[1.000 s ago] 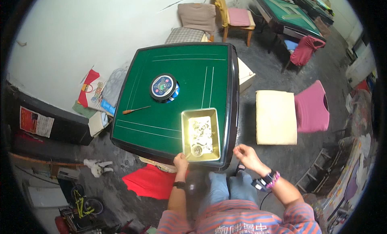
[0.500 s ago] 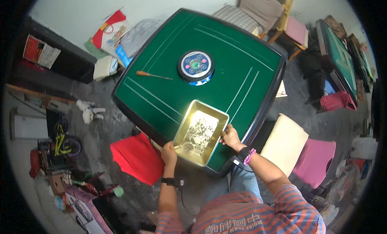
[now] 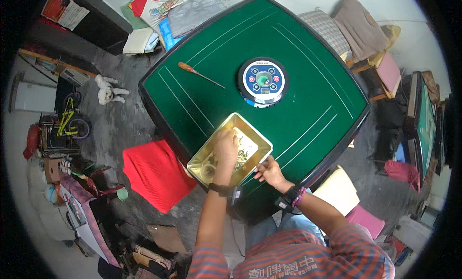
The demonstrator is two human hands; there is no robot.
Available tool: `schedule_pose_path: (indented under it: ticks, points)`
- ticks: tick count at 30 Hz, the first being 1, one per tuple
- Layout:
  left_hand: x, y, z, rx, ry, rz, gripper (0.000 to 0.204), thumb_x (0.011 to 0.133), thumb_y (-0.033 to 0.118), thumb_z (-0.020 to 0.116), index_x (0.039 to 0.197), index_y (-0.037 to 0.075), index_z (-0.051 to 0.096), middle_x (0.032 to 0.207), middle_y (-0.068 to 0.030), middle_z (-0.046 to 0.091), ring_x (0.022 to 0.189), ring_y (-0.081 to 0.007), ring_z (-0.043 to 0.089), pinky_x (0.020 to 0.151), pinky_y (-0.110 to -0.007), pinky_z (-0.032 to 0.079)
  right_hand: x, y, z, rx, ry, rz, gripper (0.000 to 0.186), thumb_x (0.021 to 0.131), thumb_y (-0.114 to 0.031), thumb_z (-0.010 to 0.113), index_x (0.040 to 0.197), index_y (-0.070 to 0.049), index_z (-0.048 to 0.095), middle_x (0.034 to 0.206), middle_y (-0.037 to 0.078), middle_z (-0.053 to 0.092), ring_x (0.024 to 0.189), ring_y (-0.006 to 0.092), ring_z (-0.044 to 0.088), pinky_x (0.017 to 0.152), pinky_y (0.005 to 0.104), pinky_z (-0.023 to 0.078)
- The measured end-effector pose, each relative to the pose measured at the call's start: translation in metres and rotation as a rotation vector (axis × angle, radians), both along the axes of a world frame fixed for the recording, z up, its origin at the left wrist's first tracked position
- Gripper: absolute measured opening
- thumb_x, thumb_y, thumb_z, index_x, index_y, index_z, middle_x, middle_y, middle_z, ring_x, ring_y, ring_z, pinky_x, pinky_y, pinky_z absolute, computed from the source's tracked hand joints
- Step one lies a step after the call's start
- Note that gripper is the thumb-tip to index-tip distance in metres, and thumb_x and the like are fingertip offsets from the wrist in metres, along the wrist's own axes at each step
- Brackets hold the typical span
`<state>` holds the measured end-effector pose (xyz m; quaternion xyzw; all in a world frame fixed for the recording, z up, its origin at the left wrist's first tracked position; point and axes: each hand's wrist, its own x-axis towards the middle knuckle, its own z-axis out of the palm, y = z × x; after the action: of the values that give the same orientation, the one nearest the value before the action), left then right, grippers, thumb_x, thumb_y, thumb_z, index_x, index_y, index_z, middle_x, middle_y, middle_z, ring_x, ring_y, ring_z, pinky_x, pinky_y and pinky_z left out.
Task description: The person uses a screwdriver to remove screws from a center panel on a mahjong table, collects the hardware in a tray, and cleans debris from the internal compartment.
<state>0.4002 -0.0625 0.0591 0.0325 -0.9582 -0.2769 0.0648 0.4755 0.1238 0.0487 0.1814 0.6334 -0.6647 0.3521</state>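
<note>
A gold rectangular tray (image 3: 260, 149) sits at the near corner of the green-topped table (image 3: 183, 110), holding pale flat material with scattered small dark bits and a small round clear vessel (image 3: 208, 172). My left hand (image 3: 225, 146) is down inside the tray, fingers curled; what they hold is hidden. My right hand (image 3: 270, 172) grips the tray's right edge. Beyond the tray, a wooden-handled screwdriver (image 3: 186, 67) lies on the felt, left of a round control unit (image 3: 263, 79) in the table's middle.
A red-covered seat (image 3: 149, 178) stands by the near left edge, cream and pink chairs (image 3: 337, 187) at right. Cushioned chairs (image 3: 356, 29) and folded cloths (image 3: 139, 41) line the far side. A white dog (image 3: 108, 91) lies on the floor, near a yellow bicycle (image 3: 67, 118).
My left hand has moved from the tray's left corner up into the tray. My right hand, off the tray a second ago, now holds its right edge. The view has shifted and turned.
</note>
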Motion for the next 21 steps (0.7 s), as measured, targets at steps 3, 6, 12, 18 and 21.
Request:
schedule_pose_path:
  ticks: [3, 6, 12, 18, 21]
  points:
    - [-0.009, 0.010, -0.007, -0.039, -0.076, 0.017, 0.013, 0.080, 0.010, 0.066, 0.092, 0.009, 0.067, 0.095, -0.0080, 0.063, 0.094, -0.0292, 0.058, 0.081, -0.040, 0.048, -0.005, 0.026, -0.003, -0.055, -0.042, 0.138, 0.025, 0.095, -0.006, 0.051, 0.116, -0.004, 0.038, 0.086, 0.009, 0.061, 0.064, 0.0156, 0.063, 0.049, 0.0270, 0.049]
    - [-0.015, 0.020, -0.005, -0.131, -0.131, 0.023, 0.012, 0.080, 0.012, 0.065, 0.092, 0.010, 0.066, 0.094, -0.0070, 0.063, 0.093, -0.0290, 0.058, 0.079, -0.040, 0.049, -0.031, 0.077, 0.010, -0.147, -0.016, 0.078, 0.020, 0.095, -0.005, 0.049, 0.114, -0.007, 0.043, 0.088, 0.008, 0.061, 0.067, 0.0158, 0.063, 0.052, 0.0272, 0.050]
    - [-0.013, 0.026, -0.004, -0.251, -0.086, -0.003, 0.007, 0.079, 0.010, 0.065, 0.085, 0.007, 0.063, 0.088, -0.0112, 0.062, 0.085, -0.0317, 0.061, 0.076, -0.040, 0.051, -0.168, 0.164, 0.184, -0.143, 0.664, -0.152, 0.031, 0.096, -0.029, 0.055, 0.112, -0.002, 0.050, 0.091, 0.011, 0.059, 0.079, 0.0184, 0.061, 0.065, 0.0300, 0.052]
    - [0.002, 0.020, -0.012, 0.006, -0.064, 0.163, 0.006, 0.080, 0.003, 0.067, 0.086, 0.003, 0.065, 0.080, -0.0073, 0.063, 0.074, -0.0211, 0.060, 0.071, -0.032, 0.050, -0.197, 0.212, 0.271, -0.327, 0.846, -0.581, 0.045, 0.095, -0.045, 0.047, 0.115, -0.005, 0.044, 0.094, 0.008, 0.047, 0.084, 0.0178, 0.048, 0.068, 0.0297, 0.044]
    - [0.017, 0.015, -0.020, 0.776, 0.014, 0.359, 0.006, 0.089, 0.000, 0.062, 0.093, 0.000, 0.067, 0.083, 0.0015, 0.064, 0.072, -0.0063, 0.055, 0.068, -0.022, 0.046, -0.186, 0.227, 0.243, -0.387, 0.821, -0.287, 0.035, 0.095, -0.042, 0.050, 0.102, -0.008, 0.046, 0.092, 0.012, 0.050, 0.074, 0.0213, 0.050, 0.062, 0.0322, 0.045]
